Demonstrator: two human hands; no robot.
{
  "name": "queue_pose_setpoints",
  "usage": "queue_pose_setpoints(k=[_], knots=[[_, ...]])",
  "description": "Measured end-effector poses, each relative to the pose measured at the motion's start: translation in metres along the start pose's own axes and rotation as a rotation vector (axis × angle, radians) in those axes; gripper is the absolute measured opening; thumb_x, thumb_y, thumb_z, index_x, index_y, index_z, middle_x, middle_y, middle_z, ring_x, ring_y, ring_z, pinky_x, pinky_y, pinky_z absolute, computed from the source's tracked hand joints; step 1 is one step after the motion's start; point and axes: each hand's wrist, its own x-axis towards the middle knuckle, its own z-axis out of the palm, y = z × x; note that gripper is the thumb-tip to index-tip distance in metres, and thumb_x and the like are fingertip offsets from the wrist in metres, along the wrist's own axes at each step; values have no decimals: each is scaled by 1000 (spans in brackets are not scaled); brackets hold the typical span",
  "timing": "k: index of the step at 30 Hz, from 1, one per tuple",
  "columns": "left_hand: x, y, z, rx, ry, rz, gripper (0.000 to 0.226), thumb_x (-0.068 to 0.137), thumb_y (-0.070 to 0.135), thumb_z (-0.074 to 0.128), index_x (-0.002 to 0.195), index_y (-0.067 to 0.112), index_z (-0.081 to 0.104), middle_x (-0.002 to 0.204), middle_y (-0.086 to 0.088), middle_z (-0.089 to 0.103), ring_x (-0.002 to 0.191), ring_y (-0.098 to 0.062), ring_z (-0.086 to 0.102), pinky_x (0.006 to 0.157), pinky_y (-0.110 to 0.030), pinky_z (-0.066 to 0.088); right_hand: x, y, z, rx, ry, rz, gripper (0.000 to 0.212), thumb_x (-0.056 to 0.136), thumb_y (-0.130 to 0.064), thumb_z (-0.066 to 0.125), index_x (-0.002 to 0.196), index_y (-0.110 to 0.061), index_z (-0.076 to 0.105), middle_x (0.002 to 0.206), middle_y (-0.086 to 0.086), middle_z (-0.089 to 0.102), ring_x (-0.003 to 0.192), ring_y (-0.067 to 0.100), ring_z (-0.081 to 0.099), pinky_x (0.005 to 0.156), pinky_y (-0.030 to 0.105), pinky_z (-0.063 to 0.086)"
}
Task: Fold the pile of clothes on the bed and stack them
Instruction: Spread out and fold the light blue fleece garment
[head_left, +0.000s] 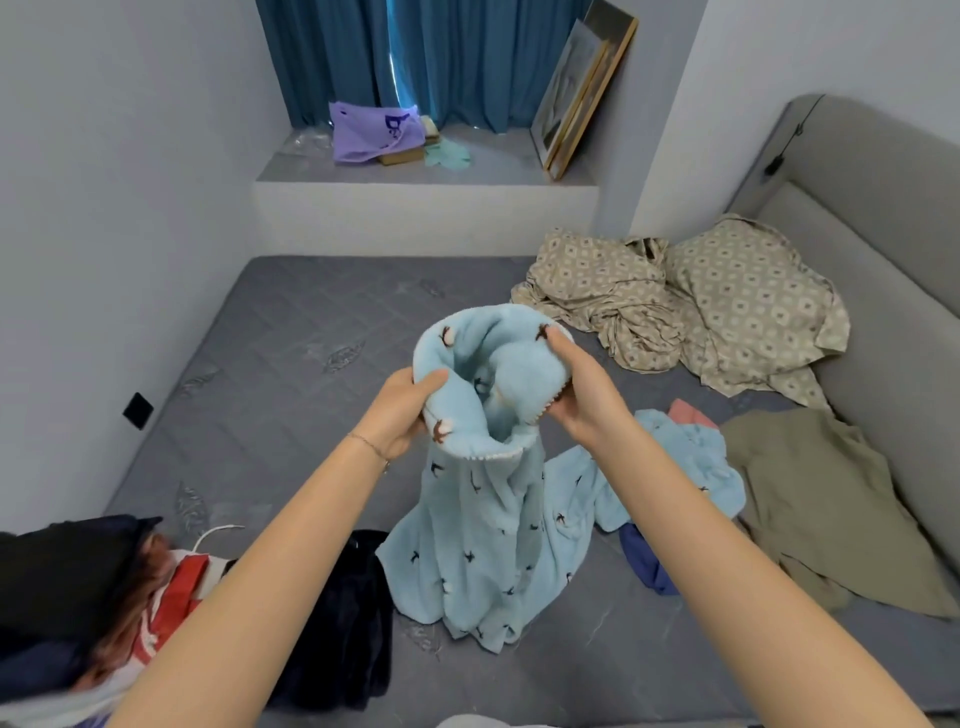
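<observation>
My left hand (402, 410) and right hand (582, 400) grip one fluffy pale-blue garment (483, 545), dark-dotted; a second piece (691, 467), perhaps matching, lies beside.

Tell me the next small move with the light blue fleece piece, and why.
Probably draw the left hand and right hand apart to open it out: both grip the bunched top edge of the blue fleece garment, whose lower part sags crumpled onto the mattress.

Grey quilted bed (291, 332). Far right corner: crumpled patterned bedding (691, 312). Right edge: olive garment (810, 499), light-blue fleece piece (680, 467) just beside. Middle: hem of light-blue fleece garment (483, 571) resting. Near edge: black garment (353, 623). Near left corner: mixed clothes pile (78, 597).
</observation>
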Motion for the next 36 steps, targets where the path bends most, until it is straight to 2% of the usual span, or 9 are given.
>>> queue_pose_setpoints(k=[8,13,18,23,26,29,31,33,36], knots=[[-10,24,-14,103,-32,138,25,97,30,57,92,7,65,77,0,71,69,-8,66,62,-23,54,1,18,-26,-171,-167,233,46,94,-41,58,124,-7,65,119,13,69,111,27,66,92,40,54],[-4,15,-17,179,36,58,43,95,45,56,101,3,67,95,-11,69,90,-22,64,82,-35,53,3,25,-19,-73,-98,235,32,98,-31,56,113,-4,66,103,11,74,91,21,71,79,35,57],[1,-4,-39,203,86,-38,62,92,63,49,117,9,68,111,-9,71,105,-21,66,98,-40,51,11,37,-27,51,-66,245,37,100,-33,52,125,-7,60,120,12,69,112,24,64,96,39,51],[4,-33,-38,192,68,-48,54,95,59,45,105,9,64,108,-6,67,102,-21,61,94,-39,49,15,49,-24,41,-29,267,35,99,-35,54,119,-8,63,115,12,70,110,25,65,96,42,51],[-1,-55,-29,149,156,-62,29,99,43,50,103,14,49,95,-2,54,87,-17,51,81,-35,48,18,53,-23,149,-37,290,34,102,-33,48,121,-7,60,111,13,70,104,26,65,90,44,53],[-7,-75,-26,222,261,44,14,99,22,54,91,10,54,83,1,53,82,-16,49,66,-23,42,19,56,-24,283,-61,320,34,104,-27,45,126,-5,58,114,16,68,98,28,68,82,44,56],[-15,-76,-23,255,288,128,21,100,24,51,84,11,57,81,2,54,79,-13,50,67,-23,40,19,58,-23,328,-86,306,24,104,-16,43,115,-5,61,106,16,70,85,26,73,77,42,58],[-24,-69,-14,223,206,158,22,101,33,49,106,14,59,96,7,58,83,-5,59,67,-14,44,18,60,-18,333,-116,295,22,103,-7,40,111,-5,61,103,16,70,79,25,73,77,40,58],[-33,-58,1,123,-10,102,35,100,43,48,132,32,39,112,22,52,85,21,58,66,-4,46,15,62,-7,307,-160,281,24,101,-1,40,116,-2,58,93,14,72,76,22,73,77,36,57]])
